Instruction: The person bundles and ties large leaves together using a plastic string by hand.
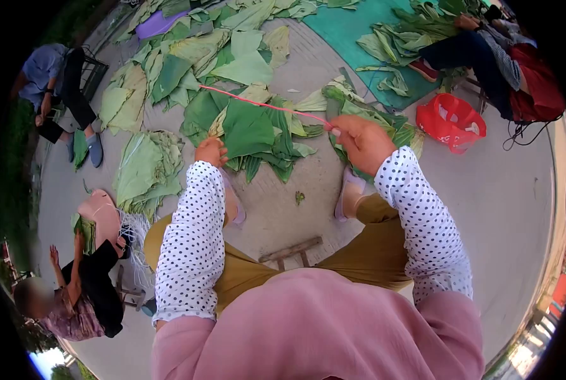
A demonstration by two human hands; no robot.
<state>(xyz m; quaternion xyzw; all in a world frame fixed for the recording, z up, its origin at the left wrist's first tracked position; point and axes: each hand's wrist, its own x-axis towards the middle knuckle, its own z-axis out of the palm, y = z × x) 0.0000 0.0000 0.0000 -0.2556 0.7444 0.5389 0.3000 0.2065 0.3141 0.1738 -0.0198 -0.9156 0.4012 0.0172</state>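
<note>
My right hand point(362, 142) is closed in a pinch on one end of a pink string point(264, 105). From there the string stretches left over the leaves, its far end lying loose near a large leaf. My left hand point(212, 152) has its fingers curled at the yellowish, bunched edge of a stack of large green leaves point(250, 128), gripping it; the fingertips are partly hidden. Another pile of green leaves point(384, 120) lies just beyond my right hand. Between my feet a small leaf scrap point(300, 198) rests on the concrete.
Many flat leaves point(245, 66) cover the ground ahead, with a purple item point(162, 24) among them. A leaf pile point(148, 166) and pink bag point(99, 218) are on the left. A red bag point(451, 122) stands right, near a green mat point(340, 38). Several people sit around.
</note>
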